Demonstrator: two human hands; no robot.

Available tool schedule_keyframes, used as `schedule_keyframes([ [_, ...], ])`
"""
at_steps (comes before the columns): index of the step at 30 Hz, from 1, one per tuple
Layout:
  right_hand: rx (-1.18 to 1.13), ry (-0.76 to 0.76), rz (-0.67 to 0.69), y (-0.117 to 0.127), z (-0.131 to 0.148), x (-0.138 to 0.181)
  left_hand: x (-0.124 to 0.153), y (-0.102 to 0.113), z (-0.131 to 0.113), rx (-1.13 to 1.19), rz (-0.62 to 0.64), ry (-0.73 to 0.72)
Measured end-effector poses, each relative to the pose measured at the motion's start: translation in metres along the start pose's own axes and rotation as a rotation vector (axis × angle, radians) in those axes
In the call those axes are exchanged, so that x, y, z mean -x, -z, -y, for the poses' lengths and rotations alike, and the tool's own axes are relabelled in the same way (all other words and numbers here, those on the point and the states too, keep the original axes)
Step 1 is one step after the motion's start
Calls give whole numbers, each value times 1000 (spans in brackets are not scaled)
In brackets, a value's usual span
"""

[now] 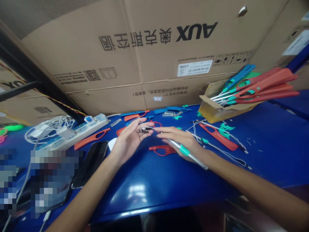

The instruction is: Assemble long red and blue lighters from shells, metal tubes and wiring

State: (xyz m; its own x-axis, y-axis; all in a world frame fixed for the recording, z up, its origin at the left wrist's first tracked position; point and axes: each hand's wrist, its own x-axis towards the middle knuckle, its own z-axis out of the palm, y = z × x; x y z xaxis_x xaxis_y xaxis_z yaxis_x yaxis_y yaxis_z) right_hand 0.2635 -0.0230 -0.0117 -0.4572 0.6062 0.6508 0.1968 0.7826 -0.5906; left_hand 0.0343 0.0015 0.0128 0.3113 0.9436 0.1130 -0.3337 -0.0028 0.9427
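Observation:
My left hand is turned palm inward, its fingers curled around a small black part with a thin light-coloured wire. The exact kind of this part is too small to tell. My right hand grips a thin metal lighter tube with a green collar, which slants from under the fingers toward the wrist. The right fingertips reach to the black part at the left fingers. Below and between the hands lies a red lighter handle shell. Right of my right hand are more metal tubes with white wires.
An open carton of red and blue lighters stands back right. Another red shell and green pieces lie nearby. At left are a power strip, an orange shell and a phone. A large cardboard box walls the back.

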Motion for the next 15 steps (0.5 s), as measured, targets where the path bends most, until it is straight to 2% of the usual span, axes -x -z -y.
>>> schedule_keyframes([
  [3,-92,-96,-13,-5,0,3,1,-1,0,-5,-15,26],
  [8,-93,-22,26,-6,-4,6,0,7,13,-119,45,127],
  [13,-48,17,82,0,-4,6,0,8,15,-426,186,101],
  [15,-40,9,117,0,-4,7,1,5,16,-566,220,24],
])
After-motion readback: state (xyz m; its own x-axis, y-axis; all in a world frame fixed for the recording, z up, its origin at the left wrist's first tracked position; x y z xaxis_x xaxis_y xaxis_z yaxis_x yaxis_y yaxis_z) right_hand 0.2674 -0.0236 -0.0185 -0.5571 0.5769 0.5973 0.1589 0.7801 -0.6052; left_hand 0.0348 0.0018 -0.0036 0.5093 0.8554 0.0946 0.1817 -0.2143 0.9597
